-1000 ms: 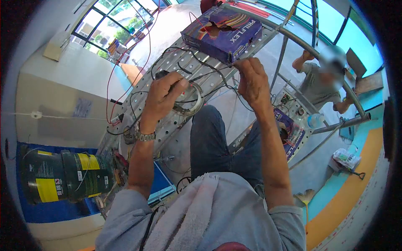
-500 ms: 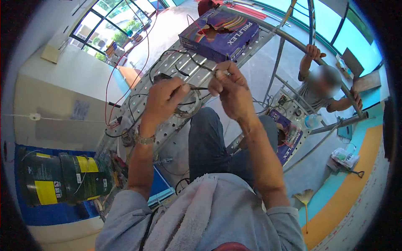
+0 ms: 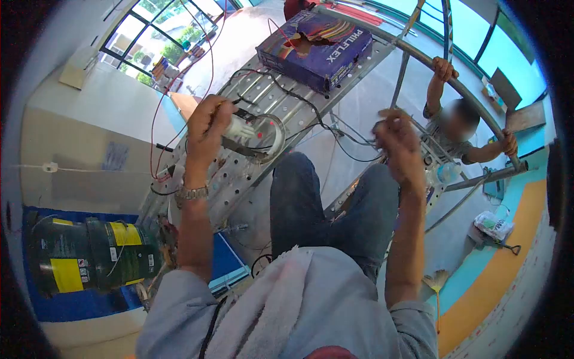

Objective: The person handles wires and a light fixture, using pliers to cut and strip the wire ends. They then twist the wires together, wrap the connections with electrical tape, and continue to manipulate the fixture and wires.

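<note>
The left hand (image 3: pixel 208 127) is closed around a round downlight (image 3: pixel 258 133), white-bodied with a shiny metal ring, held just above the perforated metal platform (image 3: pixel 239 173). Off to the side, the right hand (image 3: pixel 396 143) pinches its thin black wire (image 3: pixel 323 124).

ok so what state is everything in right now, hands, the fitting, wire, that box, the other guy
left hand, closed around the light fitting
light fitting, held up, wires attached
right hand, pinching the black wire
black wire, hanging slack from platform to hand
Philflex box, torn open on top, lying on the perforated platform
co-worker's hands, both gripping the curved rail
</note>
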